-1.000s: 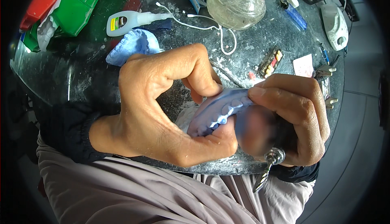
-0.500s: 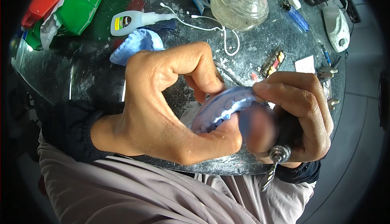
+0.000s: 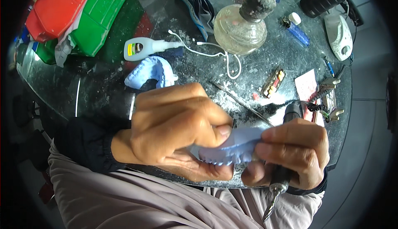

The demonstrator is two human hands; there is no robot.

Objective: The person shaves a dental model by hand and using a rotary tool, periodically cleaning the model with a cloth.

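Red and green plastic containers (image 3: 70, 15) lie at the far left of the dark, dusty surface (image 3: 103, 88), one beside the other. Just to their right we see a small white glue bottle (image 3: 143, 49) on its side, and near it, a little lower, a pale blue dental cast (image 3: 151, 73) resting on the surface.

In front of these is our left hand (image 3: 174, 133). Its fingers are curled closed, and the thumb and the fingertips pinch the left end of a second pale blue dental cast (image 3: 232, 148), which is held in the air over the near edge of the surface, between both hands. The tooth row of this cast points downward, toward us.

Behind the hands, a thin white cord (image 3: 215, 54) runs across the surface up to a round glass alcohol lamp (image 3: 242, 28) with a dark cap. A thin metal instrument (image 3: 238, 100) lies diagonally just beyond the held cast. More to the right are a small strip with coloured samples (image 3: 274, 82), a blue lighter (image 3: 297, 32) and a pink paper card (image 3: 306, 86).

Our right hand (image 3: 294, 150) is also closed. Its fingertips touch the right end of the held cast, and the same hand grips a dark rotary handpiece (image 3: 286, 158), whose pointed bur (image 3: 268, 210) sticks out below the hand toward our lap. At the far right we see a white device (image 3: 340, 36).
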